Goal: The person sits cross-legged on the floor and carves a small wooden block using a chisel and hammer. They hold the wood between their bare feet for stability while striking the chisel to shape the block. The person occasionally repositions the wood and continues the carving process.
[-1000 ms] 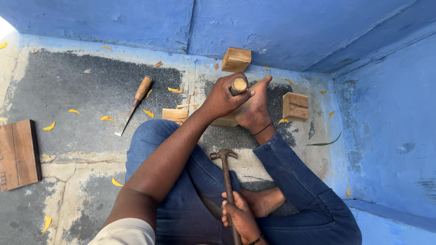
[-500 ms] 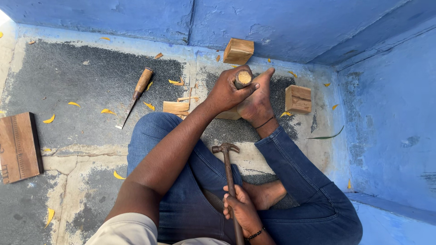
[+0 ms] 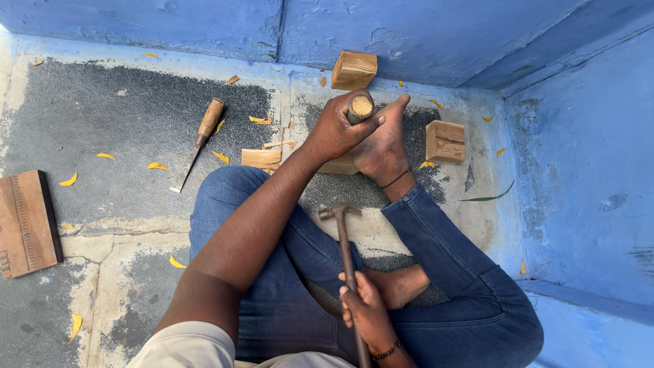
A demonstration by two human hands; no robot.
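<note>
**A:** Two bare hands belong to a person seated on a concrete floor [image 3: 102, 123], seen from a camera on their head. What does each hold?

**B:** The left hand [image 3: 338, 129] is closed around a round wooden-handled tool [image 3: 360, 108], probably a chisel, held upright so its flat butt end faces the camera. It stands on a pale wooden workpiece [image 3: 339, 165], pinned by the person's bare foot [image 3: 381, 146], towards the far edge of the floor near the blue wall [image 3: 409, 27]. The right hand [image 3: 366, 310] is clamped on the shaft of a claw hammer [image 3: 343, 235], low by the lap.

**A:** How do hammer and chisel lie relative to each other?

**B:** The hammer's long axis runs from the right hand away from the body, head foremost, pointing roughly at the chisel's butt. The head hangs above the knees, well apart from the butt. The chisel's own axis runs down into the workpiece, nearly along the camera's line of sight. The left hand is on the chisel; the right is much nearer the body.

**A:** What else is on the floor?

**B:** A second chisel with a wooden handle [image 3: 199, 142] lies left of the knee, blade towards the near edge. Two wooden blocks sit by the far wall, one against it [image 3: 354, 69] and one to the right of the foot [image 3: 445, 141]. A flat offcut [image 3: 261, 158] lies beside the left knee, a reddish board [image 3: 26, 223] lies at the left edge, and yellow shavings [image 3: 158, 165] are scattered about.
</note>
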